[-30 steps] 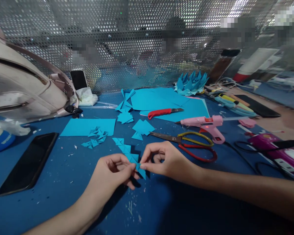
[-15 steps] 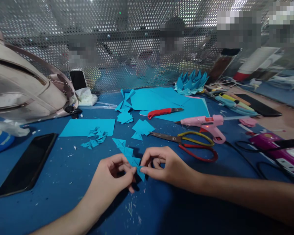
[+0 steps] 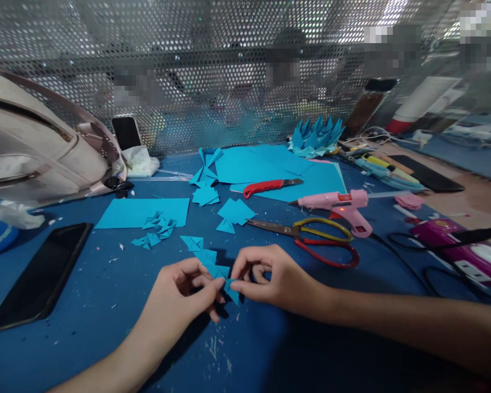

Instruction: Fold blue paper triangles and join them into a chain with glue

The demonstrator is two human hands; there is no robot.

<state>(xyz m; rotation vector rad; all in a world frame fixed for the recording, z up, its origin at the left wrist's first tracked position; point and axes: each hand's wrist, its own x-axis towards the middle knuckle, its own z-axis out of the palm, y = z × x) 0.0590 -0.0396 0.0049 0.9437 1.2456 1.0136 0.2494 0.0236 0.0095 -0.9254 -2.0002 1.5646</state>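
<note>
A chain of folded blue paper pieces (image 3: 205, 257) runs diagonally between my hands above the blue table. My left hand (image 3: 188, 289) pinches it from the left, thumb and forefinger closed near its lower part. From the right, my right hand (image 3: 265, 275) grips the lower end between thumb and forefinger. Just beyond lie small blue paper squares (image 3: 236, 212) and the tip of the scissors (image 3: 303, 232), which have one yellow and one red handle. Several small folded paper units (image 3: 157, 229) rest partly on a blue sheet (image 3: 118, 213) at the left.
A red-handled knife (image 3: 265, 188) lies on blue sheets (image 3: 249, 164). To the right are a pink glue gun (image 3: 335, 202) and a purple power strip (image 3: 445, 245) with cables. A dark phone (image 3: 41, 278) and a pale bag (image 3: 33, 136) occupy the left. A spiky paper piece (image 3: 317, 136) stands behind.
The view has shifted slightly, so things appear a little further left. Both hands keep their pinch on the folded paper chain, with its upper end swung slightly left.
</note>
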